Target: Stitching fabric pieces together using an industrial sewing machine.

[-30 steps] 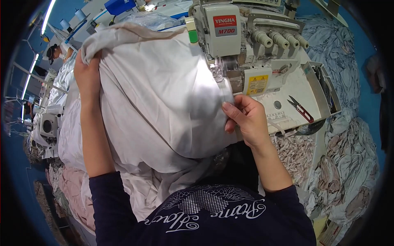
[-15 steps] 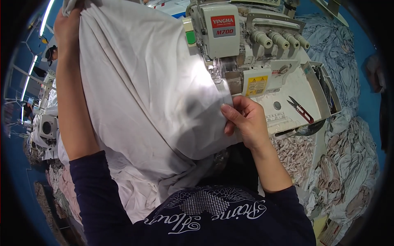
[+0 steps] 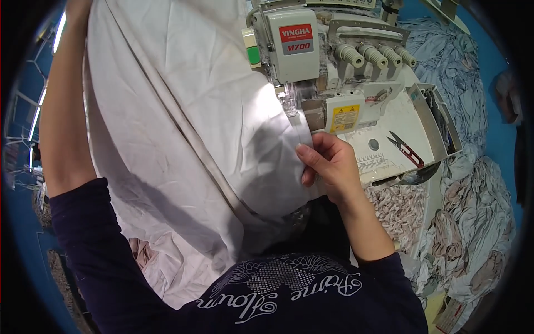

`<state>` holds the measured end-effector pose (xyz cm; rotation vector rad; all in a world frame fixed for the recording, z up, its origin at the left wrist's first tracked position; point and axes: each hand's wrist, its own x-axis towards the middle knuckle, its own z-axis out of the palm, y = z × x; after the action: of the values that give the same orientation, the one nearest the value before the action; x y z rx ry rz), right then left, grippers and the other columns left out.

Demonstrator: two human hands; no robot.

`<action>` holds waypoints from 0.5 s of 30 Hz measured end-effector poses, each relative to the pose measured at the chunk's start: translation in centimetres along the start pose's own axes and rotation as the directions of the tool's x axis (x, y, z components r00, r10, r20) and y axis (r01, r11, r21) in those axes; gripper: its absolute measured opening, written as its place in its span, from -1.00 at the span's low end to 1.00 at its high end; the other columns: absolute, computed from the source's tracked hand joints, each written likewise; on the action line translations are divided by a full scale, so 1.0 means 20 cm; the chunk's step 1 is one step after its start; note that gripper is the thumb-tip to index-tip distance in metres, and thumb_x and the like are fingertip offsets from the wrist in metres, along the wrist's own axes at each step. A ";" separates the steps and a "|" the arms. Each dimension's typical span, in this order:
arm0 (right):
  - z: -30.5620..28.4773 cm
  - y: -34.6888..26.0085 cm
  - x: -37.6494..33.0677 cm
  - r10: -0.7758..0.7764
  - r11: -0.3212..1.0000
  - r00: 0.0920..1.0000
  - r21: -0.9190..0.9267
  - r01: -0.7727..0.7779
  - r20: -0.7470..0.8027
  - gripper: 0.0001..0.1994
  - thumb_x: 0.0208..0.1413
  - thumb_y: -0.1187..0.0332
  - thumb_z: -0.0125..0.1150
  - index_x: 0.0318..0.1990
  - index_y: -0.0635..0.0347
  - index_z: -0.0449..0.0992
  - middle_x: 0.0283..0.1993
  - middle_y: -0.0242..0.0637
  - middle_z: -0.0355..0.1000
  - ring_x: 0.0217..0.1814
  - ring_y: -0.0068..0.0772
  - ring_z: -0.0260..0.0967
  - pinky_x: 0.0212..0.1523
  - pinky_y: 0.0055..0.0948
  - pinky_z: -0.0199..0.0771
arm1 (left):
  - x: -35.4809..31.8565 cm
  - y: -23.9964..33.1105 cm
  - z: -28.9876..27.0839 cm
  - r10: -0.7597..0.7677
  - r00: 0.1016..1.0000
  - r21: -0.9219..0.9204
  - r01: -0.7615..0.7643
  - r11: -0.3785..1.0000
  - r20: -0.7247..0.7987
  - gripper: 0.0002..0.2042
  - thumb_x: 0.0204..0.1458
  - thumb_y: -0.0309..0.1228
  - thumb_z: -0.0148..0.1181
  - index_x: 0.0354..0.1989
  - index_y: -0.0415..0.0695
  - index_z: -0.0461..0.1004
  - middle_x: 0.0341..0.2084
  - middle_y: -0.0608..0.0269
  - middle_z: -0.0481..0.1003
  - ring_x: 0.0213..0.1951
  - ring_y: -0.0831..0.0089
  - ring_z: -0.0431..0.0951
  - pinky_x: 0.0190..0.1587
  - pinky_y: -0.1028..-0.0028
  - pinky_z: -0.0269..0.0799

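Observation:
A wide piece of white fabric (image 3: 167, 111) runs from the upper left down to the overlock sewing machine (image 3: 292, 64). Its right edge lies under the lit presser foot (image 3: 288, 103). Just in front of the foot, my right hand (image 3: 332, 164) pinches that edge between thumb and fingers. My left arm stretches far up along the cloth's left side. Only part of my left hand (image 3: 78, 6) shows at the top border, its fingers cut off; the cloth is drawn taut up to it.
Red-handled thread snips (image 3: 406, 149) lie on the machine bed, beside a grey bin (image 3: 436, 111). Fabric trimmings (image 3: 400, 209) are heaped below the bed. Crumpled pale cloth (image 3: 473, 222) is piled at the right, and more white cloth (image 3: 172, 261) bunches at my lap.
My left arm has moved up and outward to the left, spreading the white fabric wider. My right hand keeps its pinch at nearly the same spot. The view has shifted slightly.

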<state>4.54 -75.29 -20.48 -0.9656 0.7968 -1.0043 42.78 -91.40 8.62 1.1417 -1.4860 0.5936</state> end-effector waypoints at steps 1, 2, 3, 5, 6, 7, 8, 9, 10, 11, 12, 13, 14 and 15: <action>0.00 0.00 -0.01 -0.013 1.000 1.000 -0.003 0.013 0.005 -0.87 0.03 0.40 0.24 -0.38 0.25 0.43 -0.55 -0.41 0.37 -0.69 -0.63 0.30 -0.66 -0.67 0.32 | -0.07 -0.05 -0.02 0.070 0.992 0.176 -0.088 0.981 0.108 -0.91 -0.11 -0.62 -0.19 -0.51 -0.36 0.28 -0.49 -0.16 0.43 -0.48 0.11 0.45 -0.39 0.16 0.39; 0.02 0.00 -0.01 -0.012 1.000 0.999 0.002 0.012 0.031 -0.87 0.03 0.40 0.24 -0.38 0.25 0.43 -0.55 -0.41 0.37 -0.69 -0.63 0.30 -0.66 -0.67 0.32 | -0.16 -0.11 -0.10 0.071 0.992 0.201 -0.091 0.975 0.104 -0.91 -0.11 -0.62 -0.19 -0.51 -0.36 0.28 -0.49 -0.16 0.43 -0.48 0.11 0.45 -0.39 0.16 0.39; 0.04 -0.01 -0.01 -0.008 1.000 0.999 -0.014 0.009 0.048 -0.87 0.04 0.40 0.23 -0.40 0.25 0.43 -0.56 -0.41 0.37 -0.69 -0.64 0.30 -0.66 -0.67 0.31 | -0.28 -0.16 -0.17 0.100 0.977 0.428 -0.172 0.887 0.186 -0.78 -0.06 -0.42 -0.01 -0.27 -0.30 0.34 -0.31 -0.04 0.46 -0.28 0.17 0.46 -0.20 0.27 0.35; 0.00 0.02 0.01 -0.001 0.999 1.000 -0.033 0.001 0.002 -0.87 0.04 0.39 0.23 -0.41 0.25 0.43 -0.56 -0.42 0.37 -0.69 -0.64 0.29 -0.65 -0.68 0.31 | -0.79 0.02 -0.16 -0.230 0.850 0.466 -0.020 0.884 0.473 -0.41 -0.12 -0.11 0.26 0.03 -0.25 0.34 -0.01 -0.07 0.38 0.07 0.06 0.34 0.11 0.26 0.23; -0.02 0.02 0.02 0.004 1.000 1.000 -0.022 -0.005 -0.022 -0.87 0.05 0.40 0.22 -0.42 0.25 0.43 -0.57 -0.42 0.37 -0.69 -0.65 0.29 -0.65 -0.68 0.30 | -1.08 0.19 -0.21 -0.526 0.506 0.413 0.326 0.850 0.683 -0.33 -0.24 -0.08 0.35 0.04 -0.22 0.34 0.08 -0.09 0.29 0.15 0.04 0.24 0.17 0.25 0.16; -0.05 0.03 0.02 0.014 1.000 0.999 -0.009 -0.014 -0.030 -0.87 0.05 0.40 0.22 -0.43 0.25 0.44 -0.57 -0.42 0.37 -0.69 -0.65 0.29 -0.65 -0.68 0.30 | -1.34 0.56 -0.28 -0.248 0.409 0.270 0.005 0.963 0.878 -0.38 -0.24 -0.15 0.35 0.03 -0.17 0.36 0.11 0.01 0.27 0.09 0.08 0.34 0.12 0.29 0.23; -0.02 0.01 0.02 0.013 1.000 1.000 -0.006 -0.013 -0.008 -0.87 0.05 0.40 0.22 -0.43 0.25 0.44 -0.57 -0.42 0.37 -0.69 -0.65 0.29 -0.65 -0.68 0.30 | -1.61 0.66 -0.41 -0.128 0.432 0.284 -0.320 0.904 0.893 -0.51 -0.19 -0.29 0.33 -0.04 -0.14 0.39 0.09 0.12 0.29 -0.10 0.16 0.49 -0.06 0.33 0.38; -0.02 0.01 0.02 0.017 1.000 1.000 -0.014 -0.017 0.015 -0.84 0.05 0.37 0.22 -0.43 0.26 0.43 -0.59 -0.42 0.37 -0.67 -0.67 0.29 -0.64 -0.67 0.32 | -1.68 0.79 -0.43 -0.424 0.176 0.366 0.286 0.886 0.888 -0.65 -0.14 -0.44 0.27 -0.13 -0.20 0.41 -0.16 0.14 0.44 -0.31 0.27 0.55 -0.27 0.35 0.42; 0.00 0.00 0.01 0.022 1.000 0.999 -0.020 -0.021 0.047 -0.82 0.06 0.34 0.22 -0.44 0.27 0.42 -0.60 -0.42 0.37 -0.66 -0.68 0.30 -0.62 -0.67 0.34 | -1.73 0.80 -0.49 -0.443 0.174 0.384 0.291 0.876 0.879 -0.65 -0.14 -0.44 0.27 -0.13 -0.20 0.41 -0.16 0.14 0.44 -0.31 0.27 0.55 -0.27 0.35 0.42; 0.00 -0.01 0.01 0.030 0.999 0.998 -0.023 -0.029 0.058 -0.82 0.06 0.34 0.22 -0.44 0.27 0.42 -0.60 -0.42 0.37 -0.66 -0.68 0.30 -0.62 -0.67 0.34 | -1.79 0.78 -0.52 -0.485 0.316 0.408 0.281 0.869 0.815 -0.73 -0.11 -0.52 0.23 -0.19 -0.24 0.40 -0.34 0.18 0.45 -0.42 0.35 0.52 -0.36 0.41 0.38; 0.00 -0.01 0.01 0.008 1.000 0.999 -0.008 -0.008 0.046 -0.81 0.06 0.33 0.23 -0.44 0.27 0.42 -0.60 -0.42 0.36 -0.66 -0.68 0.30 -0.62 -0.67 0.34 | -1.82 0.77 -0.54 -0.511 0.450 0.431 0.273 0.860 0.732 -0.80 -0.09 -0.60 0.18 -0.25 -0.28 0.40 -0.52 0.21 0.45 -0.53 0.43 0.48 -0.46 0.48 0.35; 0.00 -0.01 0.01 -0.014 1.000 0.999 0.006 0.014 0.032 -0.80 0.06 0.32 0.23 -0.44 0.27 0.42 -0.60 -0.42 0.36 -0.66 -0.68 0.30 -0.62 -0.67 0.33 | -1.83 0.77 -0.56 -0.518 0.448 0.436 0.280 0.855 0.729 -0.80 -0.09 -0.60 0.18 -0.25 -0.28 0.40 -0.52 0.21 0.45 -0.53 0.43 0.48 -0.46 0.48 0.35; -0.01 0.02 0.01 -0.012 1.000 0.999 0.003 0.012 0.041 -0.79 0.05 0.31 0.24 -0.42 0.27 0.41 -0.59 -0.42 0.36 -0.65 -0.67 0.31 -0.63 -0.66 0.33 | -1.80 0.78 -0.55 -0.600 0.520 0.438 0.410 0.800 0.608 -0.85 -0.04 -0.61 0.12 -0.26 -0.30 0.40 -0.61 0.23 0.41 -0.57 0.48 0.46 -0.49 0.51 0.33; -0.01 0.02 0.01 -0.011 1.000 0.999 -0.002 0.011 0.049 -0.79 0.05 0.31 0.24 -0.42 0.27 0.41 -0.59 -0.42 0.36 -0.65 -0.67 0.31 -0.63 -0.66 0.33 | -1.77 0.78 -0.53 -0.675 0.567 0.414 0.533 0.738 0.472 -0.89 0.01 -0.62 0.06 -0.27 -0.32 0.40 -0.70 0.25 0.38 -0.61 0.52 0.44 -0.52 0.54 0.31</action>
<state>4.61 -75.46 -20.83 -0.9941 0.7528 -0.9862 30.82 -64.37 -18.51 2.0536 -1.3949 -0.1323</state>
